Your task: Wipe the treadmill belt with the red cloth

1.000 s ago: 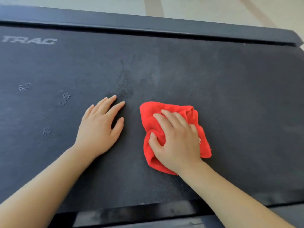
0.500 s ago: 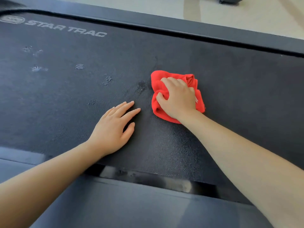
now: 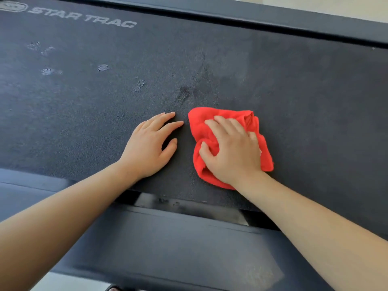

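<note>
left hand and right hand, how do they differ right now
The left hand lies flat with straight fingers; the right hand has curled fingers. The left hand touches bare treadmill belt; the right hand grips the red cloth. Both rest on the belt.

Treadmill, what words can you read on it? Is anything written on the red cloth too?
"STAR TRAC": pale lettering printed on the treadmill belt, far left corner.
Round badge just left of it: cut by the picture's edge, too blurred to read.
Red cloth: no writing shows.
</note>
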`<state>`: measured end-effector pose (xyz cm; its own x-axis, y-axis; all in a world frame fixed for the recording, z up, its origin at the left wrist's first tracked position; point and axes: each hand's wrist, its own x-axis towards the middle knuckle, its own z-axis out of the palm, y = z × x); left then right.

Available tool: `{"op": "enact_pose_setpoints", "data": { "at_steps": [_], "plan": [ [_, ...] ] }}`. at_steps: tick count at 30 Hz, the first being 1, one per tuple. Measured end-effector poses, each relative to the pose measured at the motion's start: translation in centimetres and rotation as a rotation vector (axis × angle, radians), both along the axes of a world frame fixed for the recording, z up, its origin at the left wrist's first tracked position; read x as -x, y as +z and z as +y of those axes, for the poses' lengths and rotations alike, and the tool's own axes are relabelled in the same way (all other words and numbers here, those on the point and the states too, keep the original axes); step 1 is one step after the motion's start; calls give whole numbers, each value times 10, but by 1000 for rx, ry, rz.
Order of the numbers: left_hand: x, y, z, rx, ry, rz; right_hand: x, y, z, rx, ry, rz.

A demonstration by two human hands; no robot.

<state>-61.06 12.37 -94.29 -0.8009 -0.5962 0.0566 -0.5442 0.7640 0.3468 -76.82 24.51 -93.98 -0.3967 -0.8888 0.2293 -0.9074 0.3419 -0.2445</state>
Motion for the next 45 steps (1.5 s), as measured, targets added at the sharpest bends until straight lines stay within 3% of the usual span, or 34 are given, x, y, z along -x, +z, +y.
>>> {"op": "enact_pose_setpoints", "data": {
  "at_steps": [4, 12, 21, 26, 45],
  "plan": [
    [0, 1, 1, 4, -4, -8, 7, 1, -31, -36, -68, -11],
    [5, 0, -15, 28, -49, -72, 5, -3, -9, 34, -63, -14],
    [84, -6, -100, 76, -96, -102, 66, -8, -84, 59, -212, -13],
    [127, -9, -141, 65, -2, -66, 91, -6, -120, 55, -262, -10],
    [131, -9, -142, 73, 27, -66, 153, -9, -192, 68, -379, -19]
  ]
}}
